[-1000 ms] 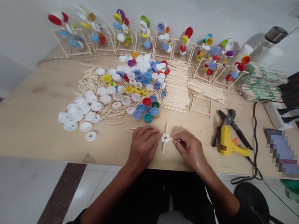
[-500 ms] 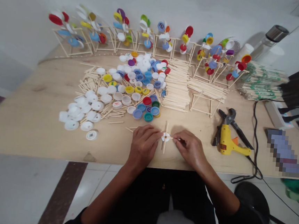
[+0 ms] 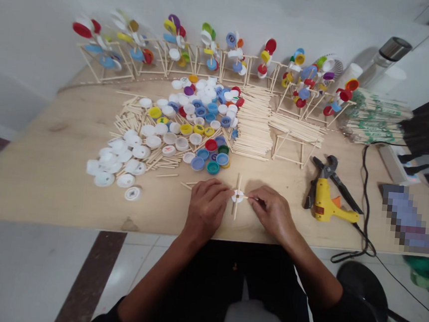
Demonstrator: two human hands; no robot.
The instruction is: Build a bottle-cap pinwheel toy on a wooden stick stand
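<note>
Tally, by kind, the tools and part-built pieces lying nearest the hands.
Yellow plastic hot glue gun: 1
Dark metal pliers: 1
White plastic bottle cap with crossed wooden sticks, pinched by left hand and right hand: 1
Bare wooden stick frame: 1
Total: 4

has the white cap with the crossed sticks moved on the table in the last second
No. The white cap sits at the same spot relative to the yellow glue gun; only the camera shifted slightly.
</note>
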